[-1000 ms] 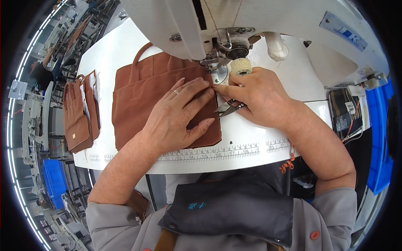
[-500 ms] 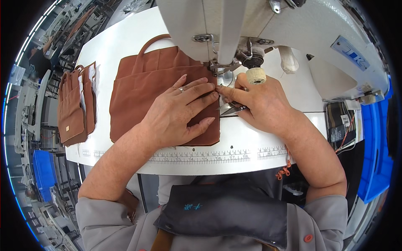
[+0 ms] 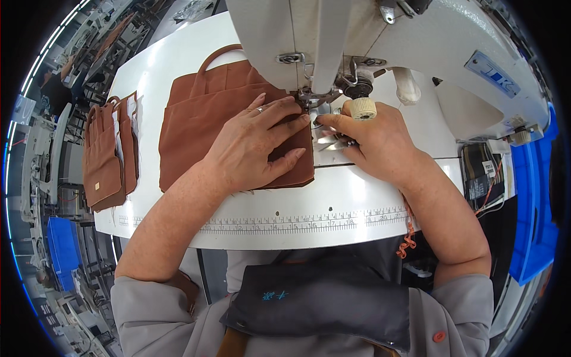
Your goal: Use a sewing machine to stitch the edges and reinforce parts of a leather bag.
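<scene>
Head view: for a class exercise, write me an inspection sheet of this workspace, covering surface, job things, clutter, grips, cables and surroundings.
Surface: white table, ruler scale along its near edge.
Job things: large brown bag, its right edge close to the needle area of the sewing machine; metal snips.
Clutter: smaller brown bag at the table's left; curly orange strip hanging at the near right edge.
Grips: left hand spread on the large bag; right hand holding the snips.
Cables: thin reddish wire at right.
Surroundings: blue bins both sides; another person, upper left.
</scene>
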Motion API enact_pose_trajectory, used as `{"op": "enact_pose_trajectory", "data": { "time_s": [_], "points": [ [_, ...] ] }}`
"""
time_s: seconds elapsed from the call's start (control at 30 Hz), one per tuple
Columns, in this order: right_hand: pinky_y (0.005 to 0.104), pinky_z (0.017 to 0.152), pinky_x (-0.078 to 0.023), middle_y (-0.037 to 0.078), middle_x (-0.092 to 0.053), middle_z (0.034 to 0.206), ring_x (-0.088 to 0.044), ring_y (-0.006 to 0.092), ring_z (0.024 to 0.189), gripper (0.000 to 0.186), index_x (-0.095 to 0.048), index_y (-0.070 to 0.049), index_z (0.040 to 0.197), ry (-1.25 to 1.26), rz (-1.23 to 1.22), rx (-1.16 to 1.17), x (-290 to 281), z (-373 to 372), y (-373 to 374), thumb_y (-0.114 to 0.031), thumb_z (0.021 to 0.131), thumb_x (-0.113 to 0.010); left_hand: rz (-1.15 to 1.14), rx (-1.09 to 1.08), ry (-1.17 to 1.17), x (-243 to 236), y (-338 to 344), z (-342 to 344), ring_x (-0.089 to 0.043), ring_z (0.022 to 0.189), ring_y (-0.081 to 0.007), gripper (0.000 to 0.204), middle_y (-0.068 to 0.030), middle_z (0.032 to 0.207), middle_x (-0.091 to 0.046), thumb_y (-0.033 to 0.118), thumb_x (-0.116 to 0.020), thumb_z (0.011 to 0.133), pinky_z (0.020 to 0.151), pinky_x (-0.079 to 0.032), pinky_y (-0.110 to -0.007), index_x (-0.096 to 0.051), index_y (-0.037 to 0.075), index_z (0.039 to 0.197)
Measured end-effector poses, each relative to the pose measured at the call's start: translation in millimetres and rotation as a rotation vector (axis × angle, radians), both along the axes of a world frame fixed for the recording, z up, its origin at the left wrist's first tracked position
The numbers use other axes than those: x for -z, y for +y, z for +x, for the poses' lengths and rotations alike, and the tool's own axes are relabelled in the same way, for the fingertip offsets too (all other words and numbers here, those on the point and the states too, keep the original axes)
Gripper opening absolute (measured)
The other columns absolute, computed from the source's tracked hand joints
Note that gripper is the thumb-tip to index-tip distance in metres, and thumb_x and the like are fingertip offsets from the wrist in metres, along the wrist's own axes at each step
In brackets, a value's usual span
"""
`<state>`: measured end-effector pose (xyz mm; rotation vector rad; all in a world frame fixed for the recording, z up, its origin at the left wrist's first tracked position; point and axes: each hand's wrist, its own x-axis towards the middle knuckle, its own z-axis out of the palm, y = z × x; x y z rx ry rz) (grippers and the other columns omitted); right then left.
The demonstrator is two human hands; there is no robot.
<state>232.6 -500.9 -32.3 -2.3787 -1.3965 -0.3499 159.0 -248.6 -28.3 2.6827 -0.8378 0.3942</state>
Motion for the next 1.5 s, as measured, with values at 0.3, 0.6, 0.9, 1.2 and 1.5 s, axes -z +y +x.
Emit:
{"op": "enact_pose_trajectory", "data": {
  "time_s": [0.3,0.6,0.9,1.2,1.5],
  "points": [
    [0.0468,0.067,-0.053,0.010,-0.066,0.085,-0.068,0.0341,0.079,0.022,-0.067,-0.010,0.107,-0.030,0.019,0.047,-2,5,-2,-0.021,0.088,-0.070,0.034,0.054,-0.011,-10,3,-7,-0.058,0.132,-0.0328,0.059,-0.0130,0.135,-0.063,0.039,-0.080,0.081,0.121,-0.033,-0.058,-0.070,0.007,0.130],
    [0.0454,0.068,-0.051,0.009,-0.067,0.091,-0.067,0.0339,0.079,0.023,-0.067,-0.010,0.105,-0.001,-0.022,-0.062,-22,-3,-11,-0.027,0.091,-0.073,-0.424,0.023,0.273,-5,-4,-35,-0.072,0.109,-0.0255,0.015,-0.0072,0.113,-0.076,0.007,-0.083,0.081,0.115,-0.044,-0.054,-0.077,0.004,0.094],
    [0.0446,0.066,-0.051,0.005,-0.064,0.085,-0.066,0.0301,0.074,0.014,-0.070,-0.010,0.089,0.124,0.058,-0.274,-22,-7,-10,-0.022,0.085,-0.076,-0.494,0.004,0.356,-3,1,-32,-0.071,0.118,-0.0275,0.007,-0.0081,0.110,-0.077,-0.003,-0.074,0.085,0.118,-0.040,-0.051,-0.076,0.002,0.089],
    [0.0412,0.059,-0.051,0.003,-0.060,0.079,-0.065,0.0262,0.067,0.016,-0.068,-0.010,0.083,0.016,0.027,-0.285,-19,-17,-4,-0.022,0.080,-0.078,-0.454,0.039,0.294,-3,-3,-33,-0.071,0.116,-0.0253,0.013,-0.0070,0.111,-0.077,-0.004,-0.073,0.083,0.119,-0.038,-0.054,-0.077,0.004,0.092],
    [0.0401,0.061,-0.053,0.003,-0.063,0.083,-0.068,0.0253,0.070,0.014,-0.070,-0.011,0.086,0.029,0.008,-0.290,-20,-18,-5,-0.021,0.081,-0.078,-0.266,0.054,0.136,-2,-11,-38,-0.072,0.111,-0.0253,0.024,-0.0050,0.121,-0.073,-0.001,-0.079,0.074,0.116,-0.043,-0.056,-0.079,0.012,0.095]
  ]
}}
